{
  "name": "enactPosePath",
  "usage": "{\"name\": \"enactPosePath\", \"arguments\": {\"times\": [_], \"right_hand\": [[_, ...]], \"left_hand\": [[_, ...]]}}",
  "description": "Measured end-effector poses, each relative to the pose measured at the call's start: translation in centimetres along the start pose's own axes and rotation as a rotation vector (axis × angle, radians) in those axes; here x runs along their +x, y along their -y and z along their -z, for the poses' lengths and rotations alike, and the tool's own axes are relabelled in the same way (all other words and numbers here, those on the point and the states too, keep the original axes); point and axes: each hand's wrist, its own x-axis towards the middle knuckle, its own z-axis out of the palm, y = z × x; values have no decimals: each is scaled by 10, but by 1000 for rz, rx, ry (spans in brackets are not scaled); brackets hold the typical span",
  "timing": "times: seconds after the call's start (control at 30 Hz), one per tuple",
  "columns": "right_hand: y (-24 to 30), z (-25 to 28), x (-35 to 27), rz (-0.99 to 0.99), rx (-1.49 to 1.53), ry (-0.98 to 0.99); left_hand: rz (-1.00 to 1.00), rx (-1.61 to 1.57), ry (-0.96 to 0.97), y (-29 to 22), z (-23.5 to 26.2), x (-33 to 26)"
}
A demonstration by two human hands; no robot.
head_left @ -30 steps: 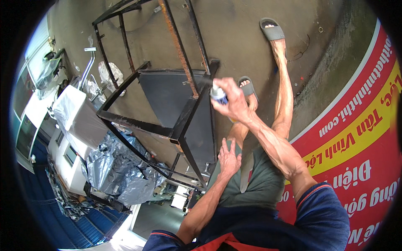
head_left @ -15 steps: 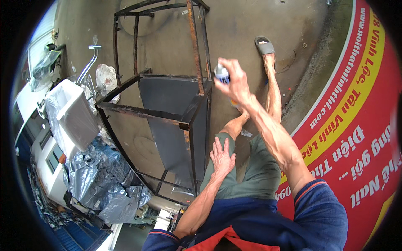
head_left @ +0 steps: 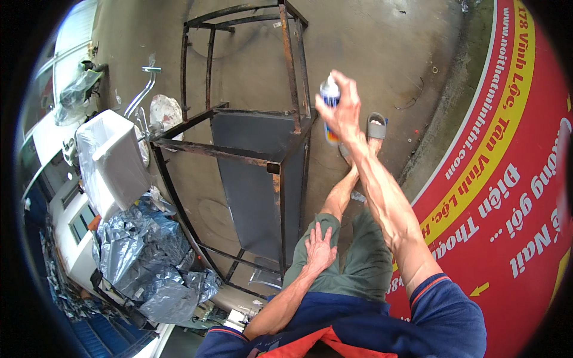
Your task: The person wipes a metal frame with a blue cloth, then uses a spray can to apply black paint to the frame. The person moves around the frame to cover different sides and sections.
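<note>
My right hand (head_left: 345, 113) is closed around a spray can (head_left: 330, 93) with a white nozzle and a blue label. The index finger bends over the can's top. The can is upright, just right of a rusty dark metal frame (head_left: 218, 151), apart from it. A dark grey panel (head_left: 258, 185) is set in the frame's lower part. My left hand (head_left: 321, 247) lies flat on my left thigh in green shorts (head_left: 358, 262), fingers spread and holding nothing.
A grey sandal (head_left: 376, 126) is on my right foot. Left of the frame are a white plastic-wrapped basin (head_left: 116, 158), a chrome tube piece (head_left: 142, 92) and crumpled silver sheeting (head_left: 140, 244). A red and yellow printed sign (head_left: 477, 238) fills the right side, beside the concrete floor (head_left: 358, 36).
My right hand and the spray can have shifted slightly right, and more of the can shows. My right foot has come closer to me. My left hand still rests on the thigh.
</note>
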Motion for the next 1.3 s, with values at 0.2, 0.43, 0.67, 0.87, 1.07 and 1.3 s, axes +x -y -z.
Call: {"name": "enactPosePath", "arguments": {"times": [0.2, 0.43, 0.67, 0.87, 1.07, 1.3], "right_hand": [[2, -8, 113, 127, 39, -199], [-23, 23, 80, 55, 86, -92], [-44, 60, -69, -154, 131, 88], [-32, 56, -178, -196, 168, 230], [-41, 26, -211, -196, 248, 249], [-60, 12, -209, -313, 190, 35]], "left_hand": [[53, 55, 77, -35, 4, 8], [-181, -343, 132, -107, -13, 16], [-105, -233, 304, -88, -25, 19], [-143, -136, 254, -31, -44, 28], [-10, 154, 113, 28, -44, 43], [267, 168, 241, 57, -58, 41]]}}
